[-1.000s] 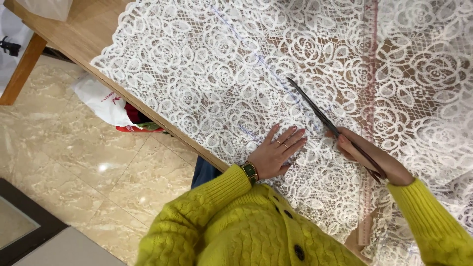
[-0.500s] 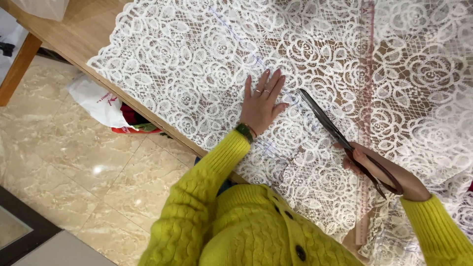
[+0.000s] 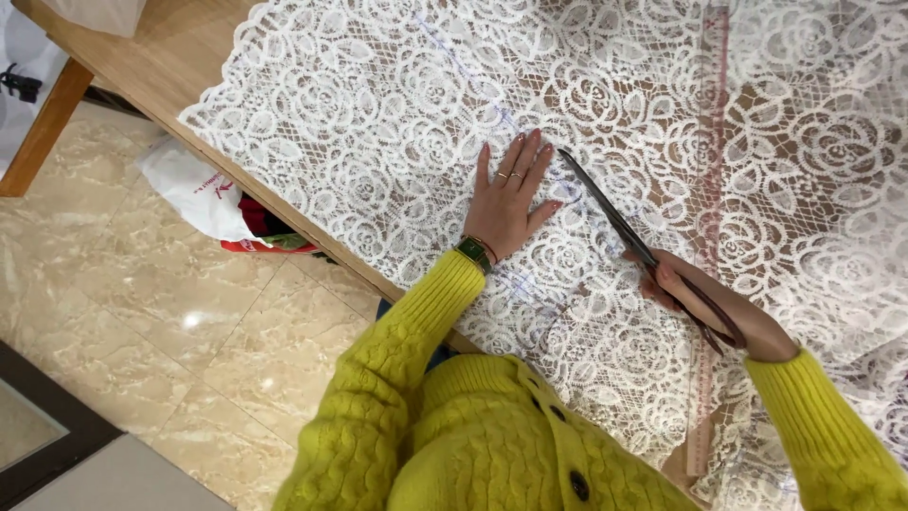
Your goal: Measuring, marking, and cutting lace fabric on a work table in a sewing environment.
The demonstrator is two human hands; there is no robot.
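The scissors lay with their long axis on a diagonal across the white lace cloth, tips pointing up and to the left, handles down and to the right. The right hand was clenched round the handles, fingers through the loops, so the blades ran away from that hand toward the far side of the counter. The blades looked nearly closed; how far they were parted could not be made out against the pattern.

The left hand lay flat on the lace, palm down, fingers spread and gripping nothing, just to the left of the blade tips and nearly touching them at the thumb. It pressed the cloth on the side of the blade line nearer the counter's edge. The right hand was thus the one on the tool; the left was the nearer to the tips.

A long pinkish ruler lay under or on the lace to the right of the scissors, running roughly straight from the far side toward the person.

Containers: a white plastic bag sat on the floor under the counter edge, with red and green items showing at its mouth; what they were could not be told.
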